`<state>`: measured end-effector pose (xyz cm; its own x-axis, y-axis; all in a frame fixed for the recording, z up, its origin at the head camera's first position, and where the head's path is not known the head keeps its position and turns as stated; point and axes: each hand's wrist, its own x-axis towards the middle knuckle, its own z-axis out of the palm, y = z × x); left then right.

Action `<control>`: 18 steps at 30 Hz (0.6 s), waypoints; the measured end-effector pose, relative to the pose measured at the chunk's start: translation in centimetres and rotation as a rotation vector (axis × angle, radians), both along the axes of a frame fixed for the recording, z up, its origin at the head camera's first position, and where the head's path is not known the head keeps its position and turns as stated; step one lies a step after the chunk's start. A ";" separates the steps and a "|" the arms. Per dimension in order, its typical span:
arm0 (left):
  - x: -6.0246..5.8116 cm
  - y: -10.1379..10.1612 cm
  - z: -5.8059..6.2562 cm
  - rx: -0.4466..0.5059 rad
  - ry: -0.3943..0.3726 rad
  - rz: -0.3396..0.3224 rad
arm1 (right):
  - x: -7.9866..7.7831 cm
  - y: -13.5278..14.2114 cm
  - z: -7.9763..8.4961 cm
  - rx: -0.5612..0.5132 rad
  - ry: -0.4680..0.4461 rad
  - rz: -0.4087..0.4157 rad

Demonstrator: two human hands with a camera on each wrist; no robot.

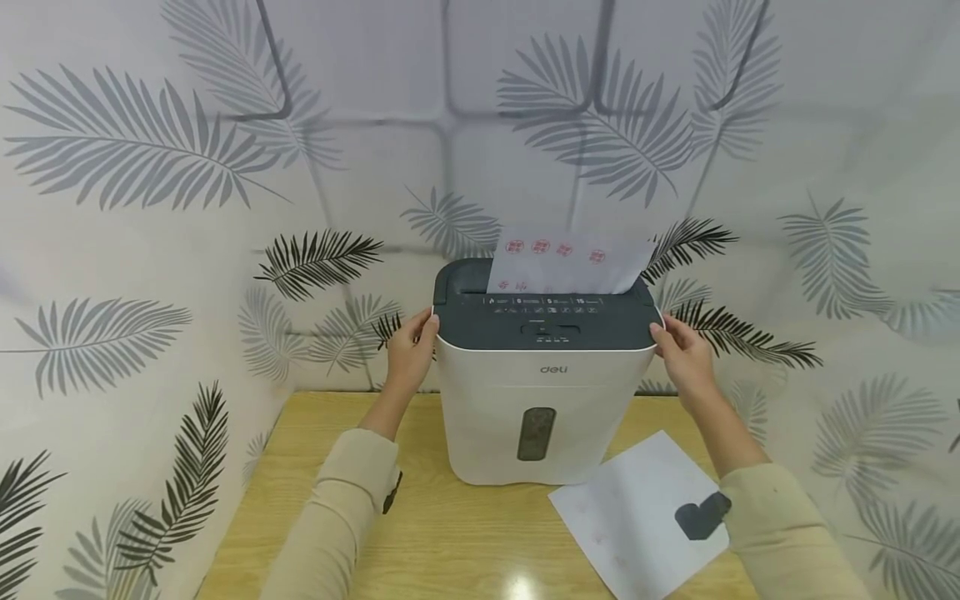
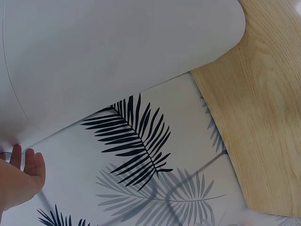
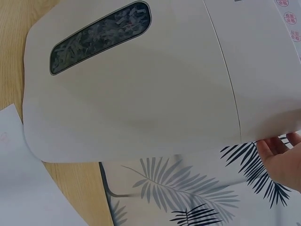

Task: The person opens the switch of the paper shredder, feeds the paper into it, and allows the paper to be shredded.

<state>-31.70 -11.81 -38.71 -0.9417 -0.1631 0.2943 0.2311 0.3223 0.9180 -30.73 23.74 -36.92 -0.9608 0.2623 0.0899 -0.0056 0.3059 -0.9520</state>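
Observation:
A white paper shredder [image 1: 551, 400] with a dark grey top [image 1: 480, 325] stands on the wooden table. A sheet of paper with red stamp marks [image 1: 570, 260] sticks up from its slot. My left hand [image 1: 411, 350] holds the top's left edge, thumb at the front corner. On the opposite side my right hand [image 1: 686, 358] grips the right edge, its thumb on the corner. The left wrist view shows the left fingers [image 2: 33, 162] bent against the casing. Shredded paper shows through the window [image 3: 101, 37] in the right wrist view.
Another white sheet [image 1: 637, 517] lies on the table [image 1: 420, 542] beside the shredder's right front corner, partly under the right forearm. A leaf-patterned wall covering [image 1: 375, 183] rises close behind the table.

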 end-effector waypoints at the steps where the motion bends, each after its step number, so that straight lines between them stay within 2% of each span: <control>1: 0.0 0.0 0.0 0.000 0.002 0.001 | 0.0 0.0 0.0 -0.005 -0.001 0.001; 18: 0.0 0.4 -0.2 0.036 -0.004 0.020 | 0.0 0.1 -0.2 -0.027 0.006 0.017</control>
<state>-31.70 -11.44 -38.93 -0.9394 -0.1918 0.2840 0.2212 0.2936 0.9300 -30.73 23.84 -37.10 -0.9646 0.2482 0.0890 -0.0165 0.2800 -0.9599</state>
